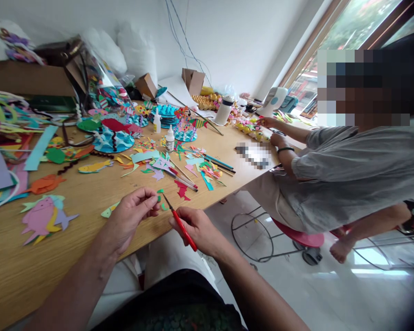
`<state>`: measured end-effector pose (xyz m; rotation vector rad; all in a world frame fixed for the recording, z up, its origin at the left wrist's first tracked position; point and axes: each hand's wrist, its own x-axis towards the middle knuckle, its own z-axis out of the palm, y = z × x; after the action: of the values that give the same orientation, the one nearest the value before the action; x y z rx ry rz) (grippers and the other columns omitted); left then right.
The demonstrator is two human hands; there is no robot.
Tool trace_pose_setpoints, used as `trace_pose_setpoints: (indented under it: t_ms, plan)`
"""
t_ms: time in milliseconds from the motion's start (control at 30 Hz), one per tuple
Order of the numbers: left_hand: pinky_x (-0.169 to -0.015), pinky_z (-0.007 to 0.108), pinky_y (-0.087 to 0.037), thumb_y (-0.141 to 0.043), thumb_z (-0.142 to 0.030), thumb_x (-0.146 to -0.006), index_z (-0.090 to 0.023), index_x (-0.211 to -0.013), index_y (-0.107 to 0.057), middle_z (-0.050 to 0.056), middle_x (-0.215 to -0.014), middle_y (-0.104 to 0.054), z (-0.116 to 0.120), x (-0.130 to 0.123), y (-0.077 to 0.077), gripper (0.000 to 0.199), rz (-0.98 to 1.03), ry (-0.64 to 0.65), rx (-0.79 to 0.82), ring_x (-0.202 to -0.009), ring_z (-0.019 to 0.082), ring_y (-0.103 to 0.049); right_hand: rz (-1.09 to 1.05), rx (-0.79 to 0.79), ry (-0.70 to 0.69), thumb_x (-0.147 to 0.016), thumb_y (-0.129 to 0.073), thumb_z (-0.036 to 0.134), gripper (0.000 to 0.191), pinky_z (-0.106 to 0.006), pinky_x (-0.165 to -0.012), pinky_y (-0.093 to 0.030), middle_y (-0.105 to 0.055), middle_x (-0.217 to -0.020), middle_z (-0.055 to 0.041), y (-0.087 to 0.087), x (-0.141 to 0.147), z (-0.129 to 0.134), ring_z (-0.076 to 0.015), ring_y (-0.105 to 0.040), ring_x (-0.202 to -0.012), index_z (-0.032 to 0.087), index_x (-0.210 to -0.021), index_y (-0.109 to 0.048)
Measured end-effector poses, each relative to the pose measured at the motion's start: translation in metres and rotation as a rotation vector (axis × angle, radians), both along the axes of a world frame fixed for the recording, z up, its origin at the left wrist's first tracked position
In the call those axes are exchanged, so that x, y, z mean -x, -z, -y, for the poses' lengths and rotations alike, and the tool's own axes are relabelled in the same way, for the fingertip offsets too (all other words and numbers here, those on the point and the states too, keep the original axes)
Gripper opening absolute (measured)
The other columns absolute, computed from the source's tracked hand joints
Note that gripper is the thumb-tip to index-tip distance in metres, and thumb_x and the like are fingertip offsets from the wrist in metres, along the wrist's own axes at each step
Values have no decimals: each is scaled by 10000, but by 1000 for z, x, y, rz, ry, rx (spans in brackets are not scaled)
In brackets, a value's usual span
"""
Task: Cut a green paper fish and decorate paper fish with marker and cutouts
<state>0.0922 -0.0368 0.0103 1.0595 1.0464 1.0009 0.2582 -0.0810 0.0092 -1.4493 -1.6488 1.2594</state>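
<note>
My left hand (133,214) is closed in a pinch, with a small piece of green paper (159,199) at its fingertips. In my right hand (198,226) is a pair of scissors with red handles (182,227); the dark blades point up and left, close to the green paper. Small green scraps (163,207) show beside the blade tips. Partly behind my left wrist, a green and yellow paper fish (108,210) lies on the table. Red paper scraps (182,189) lie just beyond the scissors.
On the wooden table (86,239) are a pink paper fish (43,214), pens (182,179), paper scraps (210,170), glue bottles (169,139) and blue decorated plates (113,140). A co-worker (352,170) sits at the right, hands over small colourful items. A cardboard box (27,80) stands at back left.
</note>
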Motion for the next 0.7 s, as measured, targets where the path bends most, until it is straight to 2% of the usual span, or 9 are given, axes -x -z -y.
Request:
trace_pose_setpoints:
  t_ms: [100, 233, 467, 567, 700]
  plan:
    - [-584, 236, -455, -759, -384, -570, -180, -649, -628, -18, -622, -586, 1, -1, -3, 255, -29, 19, -6, -602, 125, -544, -61, -8, 27, -784, -586, 530, 404, -210, -471, -261, -391, -540, 53, -1, 1, -8, -74, -344, -509, 186, -624, -449]
    - [-531, 228, -408, -710, -371, -623, -189, -609, -624, -17, -563, -567, 1, -1, -5, 201, -128, 79, -84, -556, 124, -505, -169, -107, 81, -683, -697, 443, 344, -209, -491, -296, -438, -623, 61, -2, 3, -24, -74, -380, -539, 195, -739, -466]
    - [-522, 241, -396, -688, -348, -626, -205, -621, -642, -12, -552, -570, -5, -2, -4, 150, -213, 177, -138, -552, 141, -509, -176, -184, 15, -690, -647, 267, 203, -214, -521, -325, -490, -683, 44, -3, 4, -43, -78, -423, -578, 188, -759, -472]
    - [-532, 249, -402, -673, -375, -660, -205, -625, -635, -7, -560, -567, -4, -2, -3, 178, -196, 166, -149, -557, 144, -510, -231, -160, 24, -675, -652, 269, 223, -211, -512, -328, -481, -674, 53, -4, 5, -43, -72, -415, -560, 190, -751, -458]
    - [-581, 272, -445, -651, -435, -706, -190, -712, -652, 18, -662, -612, 1, -4, -2, 245, -107, 113, -111, -624, 158, -549, -319, -129, 118, -655, -671, 308, 265, -218, -509, -350, -465, -655, 61, -7, 8, -40, -73, -416, -545, 192, -761, -458]
